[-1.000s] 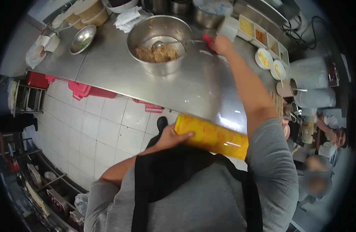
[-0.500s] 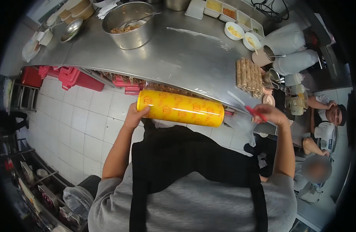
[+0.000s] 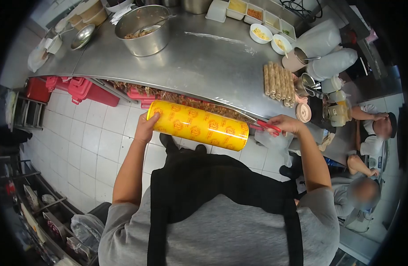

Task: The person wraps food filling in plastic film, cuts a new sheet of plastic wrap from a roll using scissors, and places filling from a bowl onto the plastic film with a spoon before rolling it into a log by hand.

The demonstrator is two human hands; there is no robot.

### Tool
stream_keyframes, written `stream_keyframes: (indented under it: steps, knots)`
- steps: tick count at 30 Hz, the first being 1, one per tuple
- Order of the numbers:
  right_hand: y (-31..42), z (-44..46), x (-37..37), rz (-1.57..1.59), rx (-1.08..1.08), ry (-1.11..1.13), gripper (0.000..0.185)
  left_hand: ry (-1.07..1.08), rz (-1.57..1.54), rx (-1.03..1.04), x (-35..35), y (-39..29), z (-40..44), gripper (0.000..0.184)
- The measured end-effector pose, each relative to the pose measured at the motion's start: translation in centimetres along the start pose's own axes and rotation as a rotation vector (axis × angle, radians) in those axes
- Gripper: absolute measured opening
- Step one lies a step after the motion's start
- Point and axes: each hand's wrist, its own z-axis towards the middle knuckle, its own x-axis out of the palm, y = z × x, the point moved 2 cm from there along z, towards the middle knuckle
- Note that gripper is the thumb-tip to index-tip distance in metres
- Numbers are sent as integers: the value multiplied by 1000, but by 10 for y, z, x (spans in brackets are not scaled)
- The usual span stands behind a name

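Note:
A large yellow roll of plastic wrap (image 3: 197, 125), printed with red marks, is held in front of me over the floor. My left hand (image 3: 145, 127) grips its left end, thumb on top. At the other end, my right hand (image 3: 286, 125) holds red-handled scissors (image 3: 268, 127). Their metal blades point left and lie close above the roll's right end; I cannot tell whether they touch it. Beyond, on the steel counter (image 3: 190, 66), several wrapped cylindrical rolls (image 3: 278, 82) lie side by side in a stack.
A steel pot (image 3: 144, 42) with brown food and a spoon stands at the back left. White bowls (image 3: 260, 33) and food trays (image 3: 255, 14) line the back right. Red bins (image 3: 90, 91) sit under the counter. Two people are at the right, one in a cap (image 3: 383, 126).
My right hand has brought the scissors left and slightly down, towards the roll's right end. The yellow roll, still in my left hand, has shifted a little left.

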Motion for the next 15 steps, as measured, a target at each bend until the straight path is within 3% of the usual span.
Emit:
stream_keyframes:
  steps: [9, 15]
  knots:
    - [12, 10, -4, -63, -27, -30, 40, 14, 5, 23, 0, -5, -3, 34]
    - [10, 35, -3, 130, -255, -38, 34, 23, -3, 1, -1, -3, -2, 35]
